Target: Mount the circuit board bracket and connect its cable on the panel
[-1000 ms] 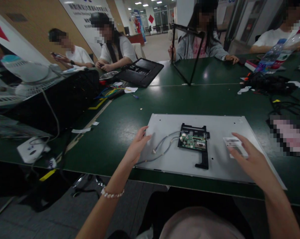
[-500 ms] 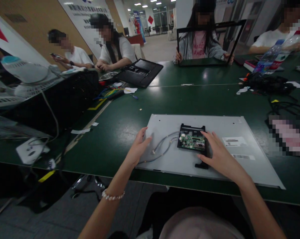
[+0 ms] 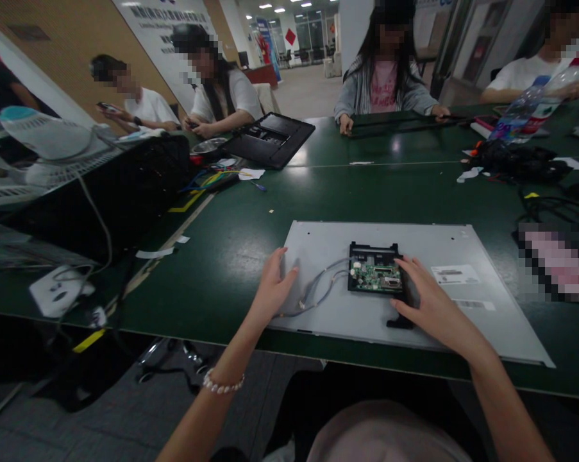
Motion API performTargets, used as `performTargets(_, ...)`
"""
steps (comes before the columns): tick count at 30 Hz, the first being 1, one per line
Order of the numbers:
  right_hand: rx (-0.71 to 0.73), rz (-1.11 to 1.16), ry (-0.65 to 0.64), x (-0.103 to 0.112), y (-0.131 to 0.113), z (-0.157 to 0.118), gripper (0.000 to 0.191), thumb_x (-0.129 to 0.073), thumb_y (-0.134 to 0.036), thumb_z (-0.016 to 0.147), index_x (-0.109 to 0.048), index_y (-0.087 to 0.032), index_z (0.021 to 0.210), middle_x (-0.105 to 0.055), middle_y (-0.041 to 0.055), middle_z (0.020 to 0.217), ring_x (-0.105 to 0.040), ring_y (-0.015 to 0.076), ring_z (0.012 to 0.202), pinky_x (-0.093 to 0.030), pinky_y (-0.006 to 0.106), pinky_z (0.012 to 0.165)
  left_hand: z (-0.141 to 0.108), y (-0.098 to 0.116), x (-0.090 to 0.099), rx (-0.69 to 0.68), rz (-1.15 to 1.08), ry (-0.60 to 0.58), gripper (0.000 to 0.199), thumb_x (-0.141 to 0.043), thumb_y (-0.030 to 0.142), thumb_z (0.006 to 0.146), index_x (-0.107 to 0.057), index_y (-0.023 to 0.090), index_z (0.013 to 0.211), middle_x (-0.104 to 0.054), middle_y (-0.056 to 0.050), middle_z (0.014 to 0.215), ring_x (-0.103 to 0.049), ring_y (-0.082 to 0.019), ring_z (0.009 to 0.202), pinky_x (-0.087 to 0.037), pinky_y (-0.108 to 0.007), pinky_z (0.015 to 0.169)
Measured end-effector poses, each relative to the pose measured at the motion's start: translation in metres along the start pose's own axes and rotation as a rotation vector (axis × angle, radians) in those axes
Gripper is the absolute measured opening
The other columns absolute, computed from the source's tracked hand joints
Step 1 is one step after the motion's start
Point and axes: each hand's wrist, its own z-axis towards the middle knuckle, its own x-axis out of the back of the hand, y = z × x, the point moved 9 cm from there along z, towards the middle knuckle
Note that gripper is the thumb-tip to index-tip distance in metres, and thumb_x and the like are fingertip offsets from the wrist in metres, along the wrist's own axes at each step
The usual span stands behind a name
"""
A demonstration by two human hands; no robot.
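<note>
A flat grey metal display panel [image 3: 332, 314] lies on the green table before me. On it sits a black bracket carrying a green circuit board [image 3: 376, 276], with thin grey cables [image 3: 325, 289] running left from it. My right hand [image 3: 428, 295] holds the bracket's right side, index finger near its upper right edge and thumb below. A black arm of the bracket sticks out under the thumb. My left hand [image 3: 274, 285] is open at the panel's left edge, thumb apart from the fingers and nothing in it; some fingertips are hidden.
Across the table a person holds a black frame [image 3: 395, 125] low. A black monitor back cover [image 3: 270, 138], tangled wires [image 3: 207, 179] and a black box [image 3: 140, 192] are to the left. Bottles [image 3: 520, 115], black cables [image 3: 553, 205] and a blurred pink item [image 3: 558, 263] are right.
The bracket with its board and cables has shifted slightly right on the panel along with my right hand. My left hand moved slightly right. The person opposite lowered the black frame.
</note>
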Motion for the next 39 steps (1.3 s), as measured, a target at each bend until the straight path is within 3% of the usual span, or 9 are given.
performTargets(4,0.026,-0.017,0.000,-0.002,0.001,0.000,0.071,-0.056,-0.030,0.085,-0.029,-0.023,0.150,-0.032,0.0129,0.157,-0.024,0.0325,0.147,-0.028,0.059,0.116,0.000,0.003,-0.004,-0.048,0.099,-0.021,0.054,-0.061,0.031,0.080,-0.049,0.017,0.131,-0.040,-0.017,0.146,-0.030,-0.031,0.141,-0.016,-0.044,0.118)
performTargets(8,0.025,-0.023,0.021,-0.002,0.002,0.000,0.070,-0.055,-0.029,0.085,-0.029,-0.023,0.150,-0.033,0.0134,0.156,-0.026,0.0326,0.146,-0.028,0.059,0.116,-0.005,0.018,-0.015,-0.108,0.211,-0.034,0.059,-0.056,0.038,0.086,-0.042,0.014,0.139,-0.026,-0.019,0.155,-0.018,-0.032,0.147,-0.011,-0.046,0.120)
performTargets(10,0.020,-0.022,0.026,-0.002,0.003,-0.001,0.070,-0.055,-0.031,0.086,-0.029,-0.024,0.150,-0.033,0.0133,0.156,-0.027,0.0333,0.146,-0.029,0.060,0.115,-0.012,0.036,-0.032,-0.205,0.278,-0.109,0.063,-0.055,0.041,0.088,-0.037,0.015,0.143,-0.022,-0.017,0.157,-0.015,-0.031,0.148,-0.010,-0.045,0.121)
performTargets(14,0.022,-0.031,0.028,-0.003,0.005,-0.001,0.069,-0.055,-0.034,0.088,-0.027,-0.025,0.150,-0.033,0.0129,0.157,-0.028,0.0324,0.145,-0.029,0.060,0.115,-0.027,0.066,-0.079,-0.353,0.330,-0.366,0.069,-0.057,0.047,0.088,-0.034,0.021,0.147,-0.025,-0.014,0.158,-0.017,-0.030,0.148,-0.016,-0.047,0.120)
performTargets(20,0.028,-0.040,0.025,-0.004,0.009,-0.002,0.066,-0.052,-0.037,0.090,-0.028,-0.024,0.151,-0.032,0.0120,0.157,-0.027,0.0305,0.146,-0.028,0.057,0.117,-0.034,0.082,-0.124,-0.496,0.380,-0.546,0.083,-0.067,0.040,0.080,-0.030,0.019,0.151,-0.030,-0.016,0.156,-0.026,-0.031,0.145,-0.024,-0.049,0.118)
performTargets(30,0.036,-0.098,-0.001,-0.003,0.008,-0.004,0.064,-0.049,-0.041,0.093,-0.029,-0.021,0.150,-0.031,0.0142,0.158,-0.027,0.0294,0.146,-0.028,0.055,0.117,-0.037,0.082,-0.129,-0.535,0.456,-0.535,0.074,-0.063,0.037,0.085,-0.032,0.016,0.148,-0.029,-0.018,0.157,-0.033,-0.031,0.142,-0.029,-0.049,0.116)
performTargets(39,0.037,-0.139,0.013,-0.002,0.005,-0.011,0.061,-0.046,-0.042,0.094,-0.031,-0.017,0.148,-0.031,0.0149,0.157,-0.028,0.0273,0.146,-0.027,0.050,0.118,-0.046,0.085,-0.131,-0.543,0.546,-0.542,0.073,-0.060,0.039,0.087,-0.029,0.017,0.149,-0.029,-0.016,0.157,-0.029,-0.029,0.145,-0.031,-0.048,0.117)
